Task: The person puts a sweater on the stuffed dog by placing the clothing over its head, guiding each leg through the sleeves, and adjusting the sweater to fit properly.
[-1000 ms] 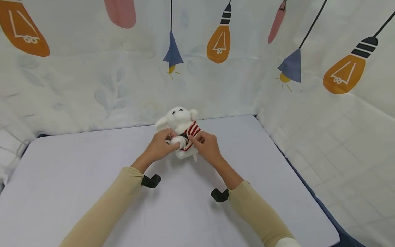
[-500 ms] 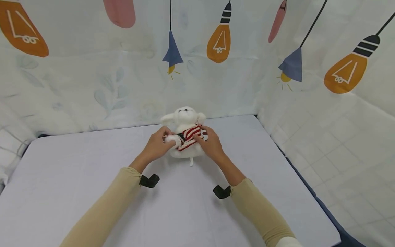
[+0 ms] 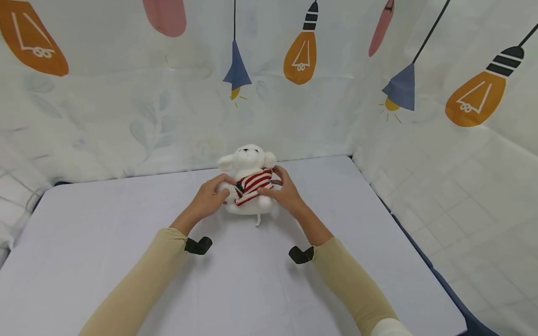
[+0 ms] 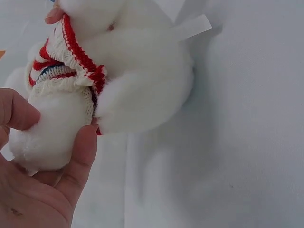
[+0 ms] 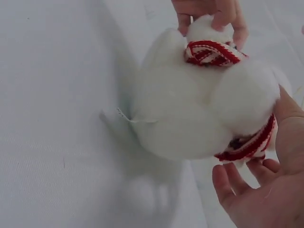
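Observation:
A white plush toy [image 3: 247, 161] with floppy ears sits near the table's back edge, wearing a red-and-white striped knitted sweater [image 3: 258, 180]. My left hand [image 3: 208, 197] grips one of its white paws [image 4: 52, 126], thumb and fingers on either side; the left wrist view shows this closely. On the toy's other side my right hand [image 3: 289, 191] holds it by the sweater, the thumb in front and the fingers at the side. In the right wrist view, fingers of the right hand [image 5: 266, 190] curl under the sweater's edge. A small white tag [image 5: 137, 120] hangs from the toy's bottom.
The table [image 3: 248, 280] has a white cover. Patterned curtains [image 3: 189, 93] with printed lamps stand close behind and to the right. Black curved pieces [image 3: 198, 246] stick out from both wrists.
The toy has turned to face more forward, its sweater front now spread wider. My right hand has gone from pinching the sweater's front to holding its side; the left has shifted slightly left.

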{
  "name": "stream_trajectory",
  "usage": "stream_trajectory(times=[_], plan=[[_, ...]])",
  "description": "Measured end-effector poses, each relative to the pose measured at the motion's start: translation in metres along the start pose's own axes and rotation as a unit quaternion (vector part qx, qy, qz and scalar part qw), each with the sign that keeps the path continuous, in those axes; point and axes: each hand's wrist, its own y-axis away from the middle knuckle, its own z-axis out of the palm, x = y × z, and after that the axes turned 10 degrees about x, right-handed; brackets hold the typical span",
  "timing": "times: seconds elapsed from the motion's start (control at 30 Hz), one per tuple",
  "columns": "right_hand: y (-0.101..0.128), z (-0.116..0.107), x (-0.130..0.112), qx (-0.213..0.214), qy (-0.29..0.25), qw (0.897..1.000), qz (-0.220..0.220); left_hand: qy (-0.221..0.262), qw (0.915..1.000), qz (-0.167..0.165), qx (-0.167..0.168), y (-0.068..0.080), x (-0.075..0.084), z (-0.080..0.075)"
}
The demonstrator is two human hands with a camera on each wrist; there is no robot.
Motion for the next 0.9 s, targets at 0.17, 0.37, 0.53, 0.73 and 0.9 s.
stream_trajectory(times=[0.17, 0.37, 0.53, 0.73, 0.9], plan=[[-0.005, 0.002, -0.001, 0.008, -0.039, 0.999, 0.030, 0.010, 0.9998, -0.015, -0.002, 0.000, -0.006, -0.004], [-0.005, 0.006, -0.008, 0.030, -0.044, 0.998, 0.027, -0.018, 0.9993, -0.031, 0.009, 0.000, -0.011, -0.007], [-0.005, 0.009, -0.007, 0.032, -0.030, 0.999, 0.010, -0.062, 0.9973, 0.020, 0.034, 0.000, -0.008, -0.002], [-0.004, 0.016, -0.008, 0.036, -0.018, 0.999, -0.008, -0.129, 0.9774, 0.147, 0.079, 0.004, 0.006, 0.011], [-0.003, 0.023, -0.012, 0.030, -0.009, 0.999, -0.022, -0.140, 0.9615, 0.210, 0.108, 0.004, 0.015, 0.015]])
